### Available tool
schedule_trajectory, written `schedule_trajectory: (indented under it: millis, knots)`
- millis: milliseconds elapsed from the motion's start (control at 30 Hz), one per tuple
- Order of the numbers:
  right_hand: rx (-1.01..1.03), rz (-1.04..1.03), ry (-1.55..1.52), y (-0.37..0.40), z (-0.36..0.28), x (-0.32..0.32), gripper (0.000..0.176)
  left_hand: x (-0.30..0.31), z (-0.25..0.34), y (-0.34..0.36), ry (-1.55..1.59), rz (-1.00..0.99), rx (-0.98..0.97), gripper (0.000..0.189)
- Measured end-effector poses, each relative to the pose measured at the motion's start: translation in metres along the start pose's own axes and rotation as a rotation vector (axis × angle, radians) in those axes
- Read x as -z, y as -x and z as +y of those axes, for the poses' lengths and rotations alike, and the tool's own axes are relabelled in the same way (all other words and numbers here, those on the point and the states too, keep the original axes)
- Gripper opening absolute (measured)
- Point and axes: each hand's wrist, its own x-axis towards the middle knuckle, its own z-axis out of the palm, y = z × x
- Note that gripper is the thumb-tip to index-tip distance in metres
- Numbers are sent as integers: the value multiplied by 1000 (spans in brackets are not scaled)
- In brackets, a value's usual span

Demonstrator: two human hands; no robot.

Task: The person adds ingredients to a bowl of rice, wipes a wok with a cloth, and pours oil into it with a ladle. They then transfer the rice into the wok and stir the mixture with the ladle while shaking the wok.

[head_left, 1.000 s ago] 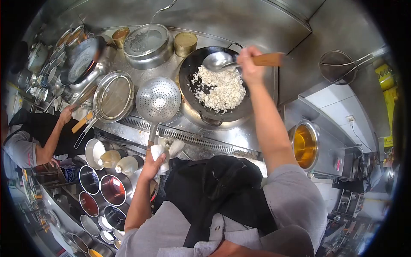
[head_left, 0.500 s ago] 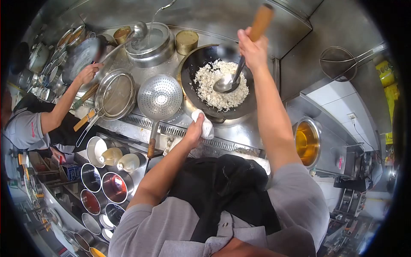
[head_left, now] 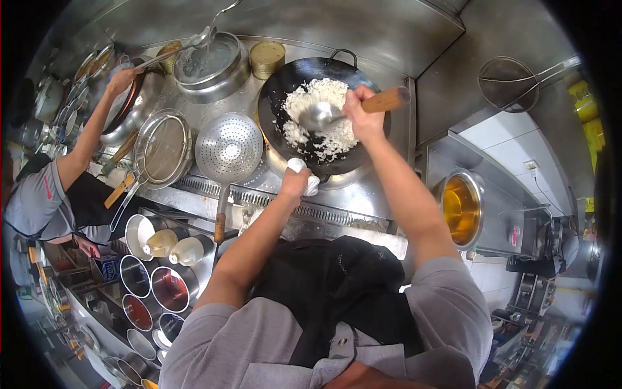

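Observation:
A black wok point(head_left: 278, 91) of white rice point(head_left: 324, 97) sits tilted on the steel range. My left hand point(head_left: 295, 181) grips the wok's near handle through a white cloth point(head_left: 306, 178). My right hand point(head_left: 359, 117) is closed on the wooden handle of a steel ladle point(head_left: 317, 117), whose bowl lies in the rice at the wok's middle.
A perforated strainer point(head_left: 228, 148) and a mesh skimmer point(head_left: 163, 148) rest left of the wok. A co-worker's hand point(head_left: 122, 78) at far left holds a ladle over a steel basin point(head_left: 210, 61). Seasoning pots point(head_left: 170, 288) stand lower left, an oil pot point(head_left: 461, 207) right.
My left hand left the strainer handle with the cloth and took the wok's near handle. My right hand swung the ladle down into the rice. The co-worker reached toward the basin.

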Motion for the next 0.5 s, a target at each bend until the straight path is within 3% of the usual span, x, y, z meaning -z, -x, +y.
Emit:
schedule_trajectory:
  millis: [67,100,200,267,300,333,400,467,500]
  knots:
    - [-60,-2,23,-18,-3,14,27,2,5,6,-3,-43,10,11]
    - [-96,63,-182,-24,-37,13,35,3,4,2,-5,-46,7,11]
    - [-41,168,-43,-11,-86,21,33,9,-2,-4,-29,-70,-45,12]
    - [-64,139,-38,-1,-18,20,31,10,0,5,-21,-95,-33,17]
    - [-100,-52,-257,-8,-16,18,30,11,4,7,-122,-109,-33,24]
    - [-92,-46,-259,-16,-16,23,30,15,7,10,-129,-113,-39,24]
    - [-109,78,-319,-37,-38,38,30,16,12,16,-196,-117,27,30]
    - [8,147,-233,-39,-86,53,28,16,-4,3,-89,-85,-49,37]
    - [14,247,-173,-35,-83,52,26,11,6,12,-11,-103,46,35]
